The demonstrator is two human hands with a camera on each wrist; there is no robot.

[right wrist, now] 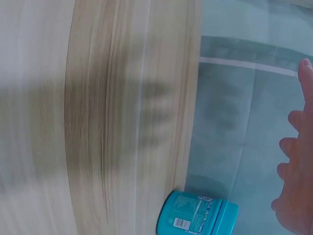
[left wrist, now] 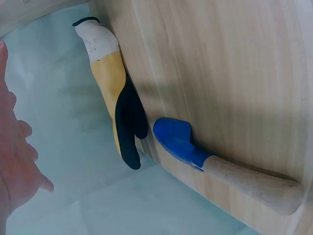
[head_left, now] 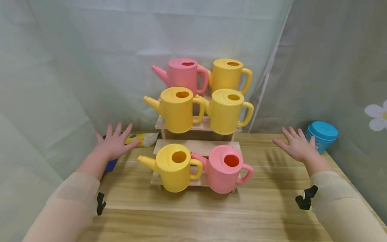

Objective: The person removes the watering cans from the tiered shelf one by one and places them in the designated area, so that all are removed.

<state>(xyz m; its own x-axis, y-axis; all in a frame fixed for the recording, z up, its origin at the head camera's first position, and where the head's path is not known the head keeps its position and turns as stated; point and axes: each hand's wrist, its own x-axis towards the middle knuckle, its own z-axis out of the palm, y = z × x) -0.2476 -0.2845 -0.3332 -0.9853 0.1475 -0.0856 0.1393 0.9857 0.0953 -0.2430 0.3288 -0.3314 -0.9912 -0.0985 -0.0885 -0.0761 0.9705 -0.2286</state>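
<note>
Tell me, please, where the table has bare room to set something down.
The wooden table is bare along its front, before the stepped stand, and between the stand and the blue tub. Watering cans crowd the stand; a glove and trowel take the table's left edge.

From the head, the table (head_left: pixel 193 220) is being viewed forward and downward, from farthest back. From the left wrist, a closer, rolled view is being taken past the left hand (left wrist: pixel 18 164), between eight and nine o'clock; the glove (left wrist: pixel 108 78) at ten and the trowel (left wrist: pixel 244 181) at four are being shared with the head view. From the right wrist, a similar view is being taken past the right hand (right wrist: pixel 298 171), near three; the blue tub (right wrist: pixel 193 215) at five is being shared likewise.
</note>
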